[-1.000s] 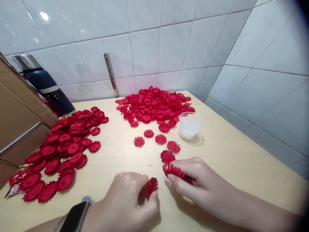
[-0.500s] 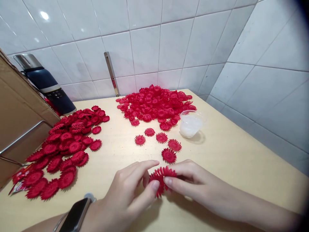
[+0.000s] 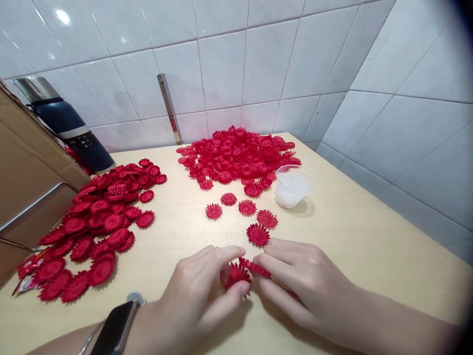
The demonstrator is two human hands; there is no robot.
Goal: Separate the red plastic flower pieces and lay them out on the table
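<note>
Between the thumb and fingers of my left hand (image 3: 205,286) is a red fringed flower disc (image 3: 236,277), its petals facing up toward me. My right hand (image 3: 303,281) pinches a second red flower piece (image 3: 257,268), tilted nearly edge-on, right beside the first. Whether the two pieces touch is hard to make out. Just beyond my fingers lies a loose red flower disc (image 3: 257,235), with several more scattered behind it. A clear plastic cup (image 3: 291,187) with white contents stands past my right hand.
A large heap of red flower discs (image 3: 236,155) lies at the table's back, against the tiled wall. Another pile (image 3: 99,217) spreads at left, beside a cardboard box (image 3: 33,162) and a dark blue flask (image 3: 76,125). A tiled wall (image 3: 414,148) stands at right.
The piece at my right fingers has come away from the left-hand disc and turned edge-on. My right hand has rolled over, showing more of its back; my left hand stays nearly still.
</note>
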